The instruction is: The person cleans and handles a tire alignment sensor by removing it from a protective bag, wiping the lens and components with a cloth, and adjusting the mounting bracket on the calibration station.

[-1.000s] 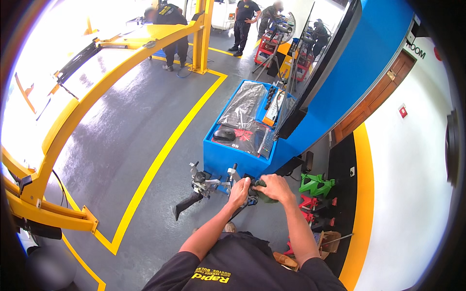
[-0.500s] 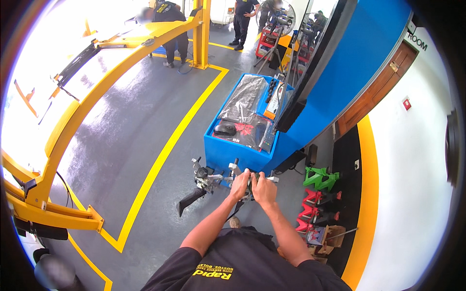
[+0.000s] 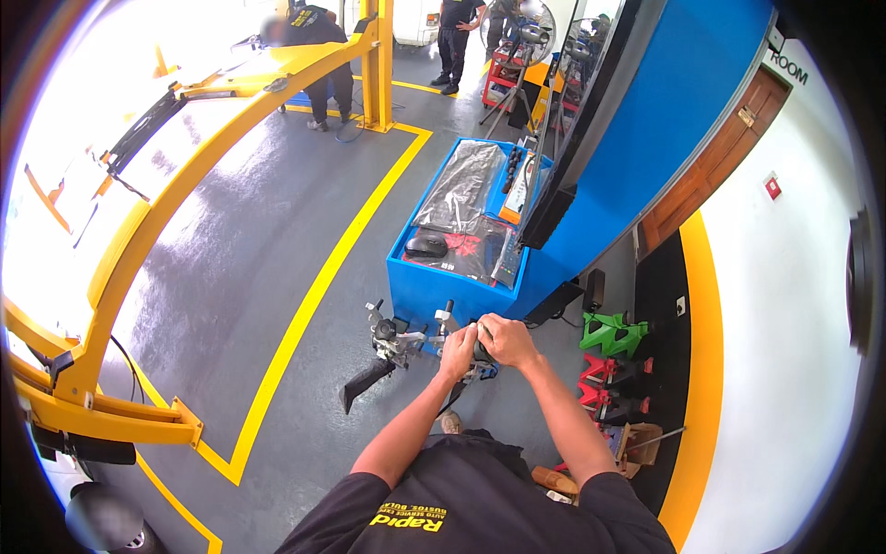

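Observation:
My left hand (image 3: 458, 352) is closed on the right-hand one of two metal wheel clamps (image 3: 445, 321) at the front of a blue cabinet (image 3: 443, 295). Close beside it, my right hand (image 3: 507, 341) has its fingers curled round the top of the same clamp, and the two hands nearly touch. My fingers hide the part they grip. To the left, a second wheel clamp (image 3: 391, 340) hangs untouched, with a round dark knob and a long black arm (image 3: 365, 383) sticking out below it.
On the cabinet top lie a black mouse (image 3: 426, 245), a plastic-covered keyboard (image 3: 459, 189) and a remote (image 3: 506, 263). Green (image 3: 614, 334) and red jack stands (image 3: 598, 374) line the right wall. A yellow lift (image 3: 377, 74) stands left; two people (image 3: 452, 42) (image 3: 318, 55) are farther off.
My right hand has turned at the wrist and its forearm has swung outward to the right. A pale metal piece right of that hand no longer shows. My left hand stays in place.

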The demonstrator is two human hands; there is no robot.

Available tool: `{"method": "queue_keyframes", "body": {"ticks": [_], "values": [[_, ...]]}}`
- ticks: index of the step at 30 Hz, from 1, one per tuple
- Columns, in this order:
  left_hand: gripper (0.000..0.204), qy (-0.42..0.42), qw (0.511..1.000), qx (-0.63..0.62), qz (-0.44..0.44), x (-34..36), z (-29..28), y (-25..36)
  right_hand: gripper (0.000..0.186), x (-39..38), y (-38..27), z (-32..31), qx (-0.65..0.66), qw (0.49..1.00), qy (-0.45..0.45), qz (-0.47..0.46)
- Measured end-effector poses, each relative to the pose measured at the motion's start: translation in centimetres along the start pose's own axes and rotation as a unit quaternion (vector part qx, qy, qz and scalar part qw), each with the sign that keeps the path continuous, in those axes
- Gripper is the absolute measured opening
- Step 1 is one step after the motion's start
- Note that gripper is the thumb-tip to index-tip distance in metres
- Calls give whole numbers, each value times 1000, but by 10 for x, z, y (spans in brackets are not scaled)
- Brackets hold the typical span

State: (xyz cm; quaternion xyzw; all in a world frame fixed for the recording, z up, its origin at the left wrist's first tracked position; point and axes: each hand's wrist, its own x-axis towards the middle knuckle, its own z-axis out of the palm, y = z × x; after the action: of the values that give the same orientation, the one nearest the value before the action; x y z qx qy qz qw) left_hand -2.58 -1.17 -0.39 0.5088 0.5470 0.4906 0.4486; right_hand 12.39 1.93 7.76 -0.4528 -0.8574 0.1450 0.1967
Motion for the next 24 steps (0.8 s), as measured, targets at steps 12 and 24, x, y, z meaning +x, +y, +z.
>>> {"method": "queue_keyframes", "body": {"ticks": [12, 24], "values": [[46, -33, 996, 19, 78, -1, -10, 1, 29, -19, -56, 37, -27, 937, 156, 312], [49, -35, 998, 12, 44, -2, -9, 6, 25, -5, -7, -3, 8, 997, 9, 81]]}}
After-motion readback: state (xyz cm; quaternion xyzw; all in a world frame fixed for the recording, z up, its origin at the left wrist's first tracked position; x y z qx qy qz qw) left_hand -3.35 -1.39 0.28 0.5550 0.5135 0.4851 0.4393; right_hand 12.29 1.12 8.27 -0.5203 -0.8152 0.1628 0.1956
